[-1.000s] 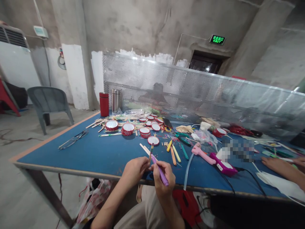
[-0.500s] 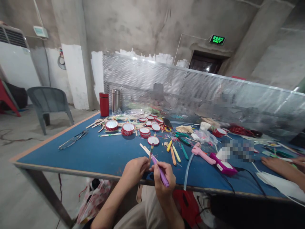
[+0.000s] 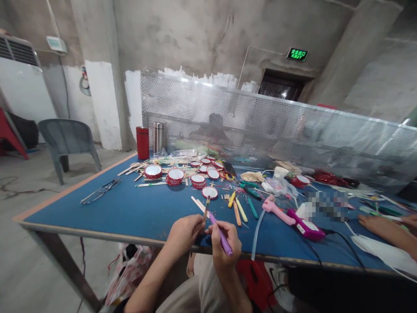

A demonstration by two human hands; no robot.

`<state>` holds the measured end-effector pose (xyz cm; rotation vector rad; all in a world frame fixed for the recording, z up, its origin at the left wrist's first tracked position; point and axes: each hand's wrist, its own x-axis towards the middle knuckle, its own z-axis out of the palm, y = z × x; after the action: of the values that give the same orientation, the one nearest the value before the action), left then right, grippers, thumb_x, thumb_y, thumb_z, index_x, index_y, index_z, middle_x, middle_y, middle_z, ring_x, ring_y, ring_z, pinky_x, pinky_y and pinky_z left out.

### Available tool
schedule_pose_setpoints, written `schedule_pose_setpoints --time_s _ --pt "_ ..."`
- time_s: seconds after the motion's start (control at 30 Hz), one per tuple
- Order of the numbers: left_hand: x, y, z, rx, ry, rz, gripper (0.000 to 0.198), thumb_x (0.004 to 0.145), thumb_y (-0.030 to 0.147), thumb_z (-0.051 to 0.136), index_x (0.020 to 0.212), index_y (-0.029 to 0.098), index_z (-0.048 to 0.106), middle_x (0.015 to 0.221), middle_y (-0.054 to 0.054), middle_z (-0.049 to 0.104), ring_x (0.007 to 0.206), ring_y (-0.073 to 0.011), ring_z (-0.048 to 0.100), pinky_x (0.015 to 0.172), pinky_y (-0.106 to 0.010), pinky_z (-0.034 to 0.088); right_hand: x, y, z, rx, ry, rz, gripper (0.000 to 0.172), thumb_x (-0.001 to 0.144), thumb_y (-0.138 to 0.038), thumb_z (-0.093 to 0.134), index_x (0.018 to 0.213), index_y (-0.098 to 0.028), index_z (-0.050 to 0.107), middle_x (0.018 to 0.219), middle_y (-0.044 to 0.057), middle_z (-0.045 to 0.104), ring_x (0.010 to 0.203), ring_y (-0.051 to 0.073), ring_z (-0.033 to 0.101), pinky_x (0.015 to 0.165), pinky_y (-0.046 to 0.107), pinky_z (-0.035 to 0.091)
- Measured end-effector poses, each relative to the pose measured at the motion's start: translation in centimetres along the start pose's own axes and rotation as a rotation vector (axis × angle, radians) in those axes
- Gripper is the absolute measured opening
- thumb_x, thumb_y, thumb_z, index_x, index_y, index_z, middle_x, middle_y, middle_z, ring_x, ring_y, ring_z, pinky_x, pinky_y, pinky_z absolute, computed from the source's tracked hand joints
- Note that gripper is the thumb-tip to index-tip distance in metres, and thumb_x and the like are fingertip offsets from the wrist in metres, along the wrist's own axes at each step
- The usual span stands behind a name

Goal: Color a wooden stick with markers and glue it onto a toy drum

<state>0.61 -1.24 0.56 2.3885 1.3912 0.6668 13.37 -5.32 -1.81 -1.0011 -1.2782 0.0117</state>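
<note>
Both hands are at the near edge of the bench [image 3: 137, 213], close together, fingers curled in narrow grips. The left hand [image 3: 186, 230] pinches a thin stick [image 3: 206, 209], dark toward its far end, pointing away from the body. The right hand [image 3: 226, 241] holds a purple pen-like tool [image 3: 222, 238] slantwise, its tip just beside the stick; whether the two touch is too small to tell.

Beyond the stick's far end lies a round, red-rimmed disc [image 3: 210, 193], with two pale sticks [image 3: 197, 202] to its near left. Right of these, yellow, orange and teal tools [image 3: 252, 208] lie on the bench. Farther off and to the left are stacks of similar discs [image 3: 175, 176]; to the right rests a pink tool [image 3: 278, 210] beside a magenta box [image 3: 306, 226]. At the far right is another person's hand [image 3: 373, 224].

Compared with half a second ago, the right hand and purple tool have shifted slightly right, the tip now a touch farther from the stick. The left hand and its stick are practically unmoved, and the bench items lie as they did.
</note>
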Motion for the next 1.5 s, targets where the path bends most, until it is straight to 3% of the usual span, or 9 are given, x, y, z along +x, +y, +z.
schedule_pose_setpoints --time_s 0.37,0.6,0.9,1.17,1.5 --pt "0.03 -0.1 0.06 -0.022 0.0 0.01 0.024 0.091 0.027 0.04 0.075 0.02 0.055 0.075 -0.001 0.066 0.07 -0.0142 0.059 0.059 -0.022 0.031 -0.04 0.24 -0.17 -0.009 -0.068 -0.05 0.007 0.084 -0.02 0.055 0.088 -0.017 0.059 0.073 0.004 0.068 0.064 0.016 0.068 0.059 0.025 0.055" --pt "-0.07 -0.03 0.11 -0.002 0.007 -0.007 0.025 0.091 0.027 0.04 0.071 0.02 0.054 0.072 -0.001 0.064 0.068 -0.0144 0.058 0.057 -0.022 0.03 -0.01 -0.06 -0.03 -0.015 0.005 -0.038 0.005 0.085 -0.02 0.054 0.086 -0.017 0.058 0.066 0.001 0.065 0.054 0.013 0.065 0.055 0.024 0.054" --pt "0.04 0.01 -0.05 -0.024 -0.012 -0.001 0.025 0.091 0.028 0.039 0.073 0.02 0.055 0.075 -0.001 0.065 0.069 -0.0142 0.058 0.059 -0.022 0.032 0.01 0.13 -0.18 -0.016 -0.053 -0.056 0.006 0.084 -0.02 0.054 0.087 -0.018 0.059 0.07 0.003 0.067 0.061 0.015 0.067 0.058 0.025 0.054" --pt "0.08 -0.17 0.13 -0.004 -0.006 -0.009 0.026 0.091 0.028 0.039 0.072 0.02 0.055 0.071 -0.001 0.064 0.067 -0.0139 0.057 0.057 -0.022 0.03 -0.05 -0.02 -0.02 -0.026 0.002 -0.03 0.006 0.084 -0.02 0.054 0.086 -0.017 0.058 0.067 0.002 0.066 0.056 0.014 0.066 0.056 0.024 0.054" --pt "0.03 -0.08 -0.01 -0.027 -0.011 -0.006 0.025 0.091 0.029 0.039 0.075 0.021 0.057 0.075 -0.001 0.066 0.069 -0.0139 0.058 0.059 -0.022 0.032 -0.09 0.32 -0.05 -0.031 -0.037 -0.037 0.007 0.084 -0.021 0.054 0.087 -0.017 0.059 0.071 0.003 0.068 0.062 0.016 0.068 0.058 0.025 0.055"
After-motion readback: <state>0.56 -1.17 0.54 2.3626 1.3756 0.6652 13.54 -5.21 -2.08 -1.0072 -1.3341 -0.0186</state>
